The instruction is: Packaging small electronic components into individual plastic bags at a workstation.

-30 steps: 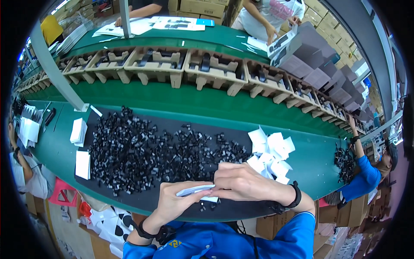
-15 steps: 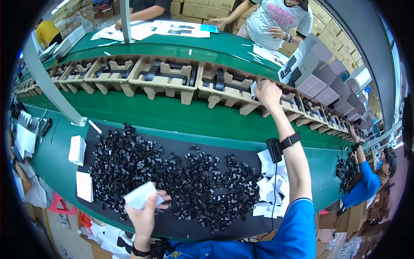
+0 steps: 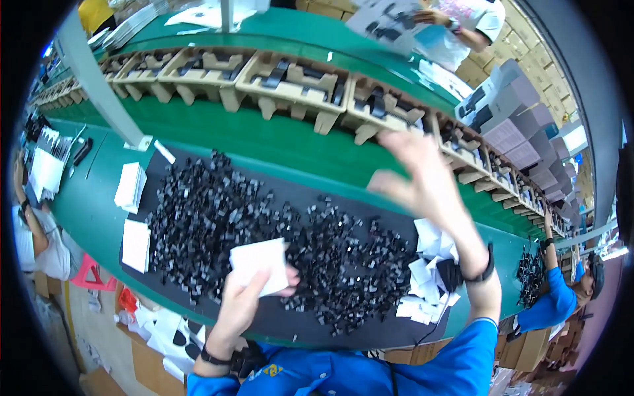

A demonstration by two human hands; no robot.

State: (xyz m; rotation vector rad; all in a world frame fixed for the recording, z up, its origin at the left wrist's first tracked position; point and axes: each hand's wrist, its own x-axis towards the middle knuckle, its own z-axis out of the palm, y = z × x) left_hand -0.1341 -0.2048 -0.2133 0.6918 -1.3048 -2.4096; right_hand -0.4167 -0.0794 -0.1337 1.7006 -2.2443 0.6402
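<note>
You hold a small white packet (image 3: 259,264) pinched in your left hand (image 3: 246,297), just above the heap of black parts (image 3: 264,244) on the dark mat. Your right hand (image 3: 416,178) hangs open and empty, blurred, between the heap and the cardboard trays (image 3: 290,79). Half a second ago it reached a tray; now it is drawing back. Next, I judge, bring it to the packet.

Bright, even workshop light, strong fisheye bend

My right hand (image 3: 422,178) smears with motion blur; my left hand (image 3: 247,297) is sharper; edges curve into a black rim, shadows stay soft.
</note>
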